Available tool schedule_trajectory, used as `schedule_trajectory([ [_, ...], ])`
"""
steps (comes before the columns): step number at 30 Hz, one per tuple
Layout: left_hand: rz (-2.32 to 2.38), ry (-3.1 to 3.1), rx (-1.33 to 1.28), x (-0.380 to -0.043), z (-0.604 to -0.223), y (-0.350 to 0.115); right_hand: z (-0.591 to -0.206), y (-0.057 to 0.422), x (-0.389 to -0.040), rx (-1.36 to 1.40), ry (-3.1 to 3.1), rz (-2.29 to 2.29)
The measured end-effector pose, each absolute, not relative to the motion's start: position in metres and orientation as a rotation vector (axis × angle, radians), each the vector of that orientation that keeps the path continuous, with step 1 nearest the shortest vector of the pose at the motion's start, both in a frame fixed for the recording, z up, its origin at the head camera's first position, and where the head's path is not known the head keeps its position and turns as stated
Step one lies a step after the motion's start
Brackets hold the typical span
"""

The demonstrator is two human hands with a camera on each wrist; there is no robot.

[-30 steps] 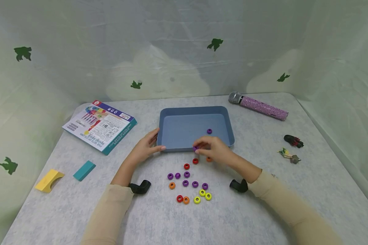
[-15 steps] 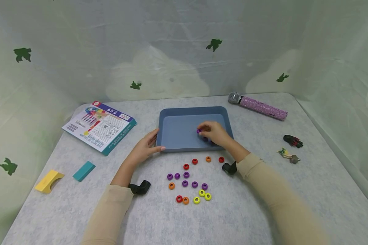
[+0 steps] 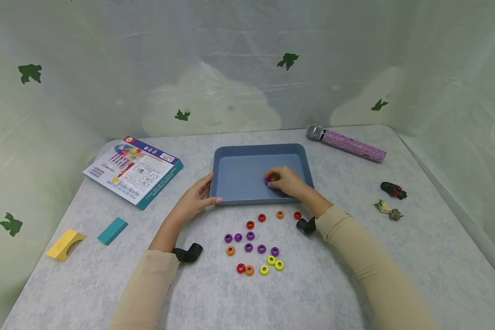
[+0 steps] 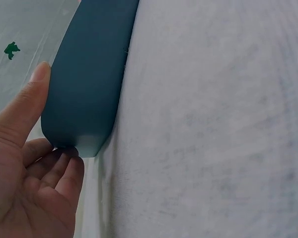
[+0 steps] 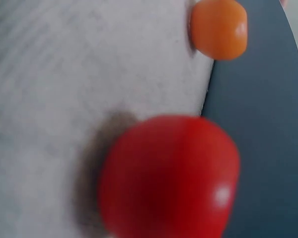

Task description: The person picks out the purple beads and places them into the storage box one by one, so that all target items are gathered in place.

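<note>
A blue-grey tray (image 3: pixel 241 167) lies on the table. My left hand (image 3: pixel 193 200) holds its near left corner; in the left wrist view the thumb lies against the tray wall (image 4: pixel 87 74) and the fingers curl at the corner. Inside the tray, toward its right side, my right hand (image 3: pixel 288 181) pinches a purple bead (image 3: pixel 267 181) close over the floor. That hand covers part of the tray behind it. The right wrist view has a red bead (image 5: pixel 169 178) large in front, with an orange bead (image 5: pixel 218 29) beside the tray wall.
Several purple beads (image 3: pixel 248 247), yellow beads (image 3: pixel 271 260) and red and orange ones lie before the tray. At left are a box (image 3: pixel 136 172), a teal block (image 3: pixel 112 230) and a yellow arch block (image 3: pixel 65 244). At right are a microphone (image 3: pixel 350 144) and two small figures (image 3: pixel 393 189).
My right hand has moved from the tray's near edge into the tray with the purple bead, then lowered slightly. My left hand has stayed at the corner.
</note>
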State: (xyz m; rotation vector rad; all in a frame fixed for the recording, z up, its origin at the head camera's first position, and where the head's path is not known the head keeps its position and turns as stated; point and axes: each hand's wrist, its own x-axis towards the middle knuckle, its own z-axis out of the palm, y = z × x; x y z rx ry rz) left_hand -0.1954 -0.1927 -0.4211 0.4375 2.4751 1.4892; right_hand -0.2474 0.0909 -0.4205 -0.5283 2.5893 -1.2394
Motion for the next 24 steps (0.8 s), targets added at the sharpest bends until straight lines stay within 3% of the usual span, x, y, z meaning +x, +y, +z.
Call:
schedule_trajectory([
  [5,1.500,2.461,0.420,-0.194,-0.418,-0.191,-0.411,0.096,-0.237,-0.617,2.511,-1.400],
  [12,1.507,2.456,0.410,-0.199,-0.429,-0.196,-0.395,0.091,-0.197,-0.962,2.437,-1.538],
  [17,1.507,2.455,0.407,-0.199,-0.428,-0.196,-0.401,0.081,-0.168,-1.098,2.301,-1.542],
  [24,1.492,2.467,0.402,-0.198,-0.427,-0.195,-0.424,0.072,-0.146,-1.073,2.182,-1.443],
])
